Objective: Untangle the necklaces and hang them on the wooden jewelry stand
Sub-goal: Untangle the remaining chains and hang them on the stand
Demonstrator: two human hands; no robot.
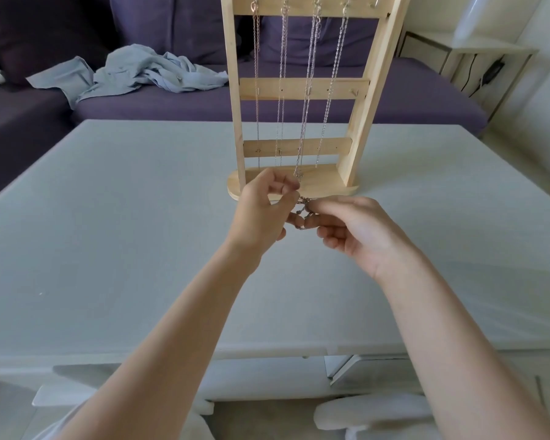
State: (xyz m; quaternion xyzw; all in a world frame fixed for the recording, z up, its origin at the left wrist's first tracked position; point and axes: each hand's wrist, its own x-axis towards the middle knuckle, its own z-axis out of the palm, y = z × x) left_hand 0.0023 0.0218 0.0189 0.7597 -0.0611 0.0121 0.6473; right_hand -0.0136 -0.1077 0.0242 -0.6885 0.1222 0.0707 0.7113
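A tall wooden jewelry stand point(356, 122) rises from its oval base on the table, its top out of frame. Several silver necklaces point(308, 90) hang from hooks on its upper bar and run down in front of the lower bars. Their lower ends meet in a small tangled knot point(303, 208) just in front of the base. My left hand point(264, 211) pinches chain at the knot from the left. My right hand point(353, 230) pinches it from the right, fingers curled beneath.
The stand sits on a pale grey table point(108, 233) whose front edge lies below my forearms. Behind it runs a purple sofa point(172, 100) with a crumpled light-blue cloth point(140, 71). A white side table point(477, 55) stands at the far right.
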